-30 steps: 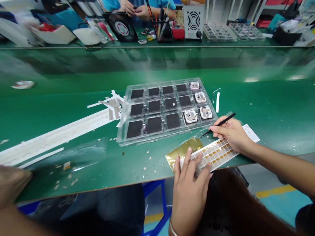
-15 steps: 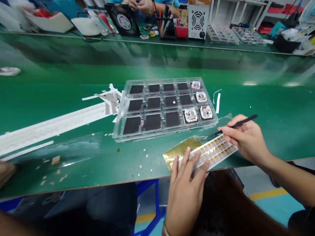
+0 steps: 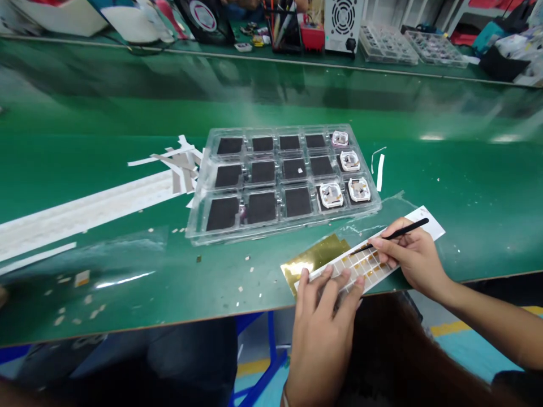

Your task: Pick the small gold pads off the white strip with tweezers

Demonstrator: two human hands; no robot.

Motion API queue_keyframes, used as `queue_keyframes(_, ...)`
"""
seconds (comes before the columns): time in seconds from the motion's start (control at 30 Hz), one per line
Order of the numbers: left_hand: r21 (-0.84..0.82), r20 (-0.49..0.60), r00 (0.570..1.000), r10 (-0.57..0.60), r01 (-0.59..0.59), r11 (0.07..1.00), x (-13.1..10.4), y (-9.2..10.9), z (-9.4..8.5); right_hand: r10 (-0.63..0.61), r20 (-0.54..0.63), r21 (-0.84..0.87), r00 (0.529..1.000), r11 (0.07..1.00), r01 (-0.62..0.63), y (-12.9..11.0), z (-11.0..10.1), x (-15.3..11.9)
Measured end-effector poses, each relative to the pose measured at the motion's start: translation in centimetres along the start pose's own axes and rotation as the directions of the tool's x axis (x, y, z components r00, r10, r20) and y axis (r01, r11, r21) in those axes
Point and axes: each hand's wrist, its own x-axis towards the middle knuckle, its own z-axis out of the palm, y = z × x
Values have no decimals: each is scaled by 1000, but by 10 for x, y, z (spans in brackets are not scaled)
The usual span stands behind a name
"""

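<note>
Our left hand (image 3: 323,333) presses gridded sheet (image 3: 365,264), fingers spread — gold film (image 3: 314,258) at sheet's ten o'clock. Our right hand (image 3: 418,259) grips slim black tool (image 3: 404,230), tip at grid. Clear tray (image 3: 279,198) at eleven o'clock from sheet — four white-framed parts (image 3: 331,195) in pockets.

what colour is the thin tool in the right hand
The thin tool in the right hand is black; it shows best in the head view.

Left hand (image 3: 324,328) palm-down, fingers spread; right hand (image 3: 413,254) pinching.
</note>
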Motion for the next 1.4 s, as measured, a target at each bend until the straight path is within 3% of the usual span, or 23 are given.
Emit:
queue_keyframes(0.37,44,4,1000,6,-6,999,-2,0,-1,-157,-102,-83,982,985,149,-6,7,-13)
queue_keyframes(0.6,57,-28,999,-15,17,998,-1,2,-2,-71,-88,-35,994,997,68,0,5,-10)
queue_keyframes(0.83,98,26,999,19,-22,995,-3,-2,-3,-56,-80,-38,995,998,53,-3,7,-10)
queue_keyframes(1.13,-10,-146,987,-69,69,998,0,6,6,-87,-66,-12,994,996,86,1,5,-9)
queue_keyframes(1.4,-29,-159,983,-87,83,996,0,7,8,-90,-61,-13,994,996,89,-1,5,-9)
